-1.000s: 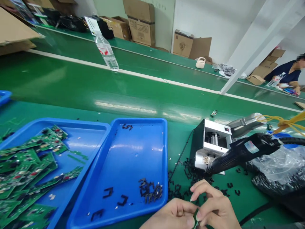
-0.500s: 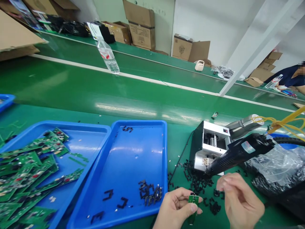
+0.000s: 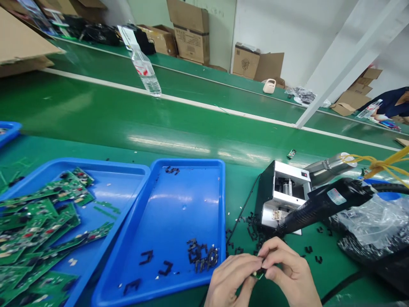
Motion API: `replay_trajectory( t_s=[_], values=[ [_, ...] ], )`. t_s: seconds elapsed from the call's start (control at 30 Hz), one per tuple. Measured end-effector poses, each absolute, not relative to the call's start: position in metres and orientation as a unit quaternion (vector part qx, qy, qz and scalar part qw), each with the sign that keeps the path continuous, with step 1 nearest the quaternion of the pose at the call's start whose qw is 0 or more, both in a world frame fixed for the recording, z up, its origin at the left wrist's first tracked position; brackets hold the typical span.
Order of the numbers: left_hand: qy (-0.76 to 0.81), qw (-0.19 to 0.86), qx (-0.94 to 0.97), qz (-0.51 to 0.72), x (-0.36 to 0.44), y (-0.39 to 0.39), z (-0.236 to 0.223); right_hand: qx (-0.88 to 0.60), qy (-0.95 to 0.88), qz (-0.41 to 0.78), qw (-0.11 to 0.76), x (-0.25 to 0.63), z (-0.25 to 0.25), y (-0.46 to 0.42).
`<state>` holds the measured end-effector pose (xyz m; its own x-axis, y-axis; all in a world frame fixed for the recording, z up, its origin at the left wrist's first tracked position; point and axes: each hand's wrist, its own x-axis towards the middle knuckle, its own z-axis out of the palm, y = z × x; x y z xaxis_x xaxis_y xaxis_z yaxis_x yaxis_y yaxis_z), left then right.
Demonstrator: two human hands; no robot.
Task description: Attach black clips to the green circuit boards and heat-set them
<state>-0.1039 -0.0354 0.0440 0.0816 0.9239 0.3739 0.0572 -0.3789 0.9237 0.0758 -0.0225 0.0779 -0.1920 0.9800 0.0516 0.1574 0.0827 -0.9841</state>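
My left hand point(image 3: 234, 277) is closed on a small green circuit board point(image 3: 258, 274), which is mostly hidden by the fingers. Against it, my right hand point(image 3: 286, 268) pinches a small black plastic clip point(image 3: 263, 265) at the board's upper edge. The fingertips of both hands meet there, so how the clip sits on the board is covered. Just beyond the hands, more black clips point(image 3: 252, 232) lie loose on the green table by a silver-and-black machine point(image 3: 283, 192). To the left, a blue tray point(image 3: 179, 204) holds a cluster of similar black clips point(image 3: 203, 258).
A second blue tray point(image 3: 108, 179) on the left is heaped with green circuit boards point(image 3: 38, 217). A black electric screwdriver point(image 3: 326, 204) lies slanted beside the machine. Clear plastic bags point(image 3: 373, 221) stand at right. A water bottle point(image 3: 147, 72) stands farther back; a person point(image 3: 390, 102) sits far right.
My right hand has moved left and down to meet the left hand at the circuit board. The board is now largely covered by fingers.
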Motion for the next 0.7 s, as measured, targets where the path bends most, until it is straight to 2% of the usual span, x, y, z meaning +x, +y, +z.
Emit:
replay_trajectory(
  t_s=[0.17, 0.4, 0.57, 0.7],
  values=[
    [0.363, 0.354, 0.661, 0.553, -0.107, -0.033, 0.037, -0.467, -0.565, 0.533, 0.423, 0.078, 0.067, -0.024],
    [0.329, 0.424, 0.666, 0.518, -0.116, -0.026, 0.043, -0.446, -0.529, 0.576, 0.436, 0.078, 0.057, -0.027],
    [0.356, 0.378, 0.655, 0.550, -0.103, -0.033, 0.035, -0.457, -0.528, 0.576, 0.425, 0.079, 0.061, -0.027],
    [0.361, 0.347, 0.686, 0.527, -0.104, -0.036, 0.036, -0.468, -0.537, 0.576, 0.402, 0.081, 0.069, -0.024]
  ],
)
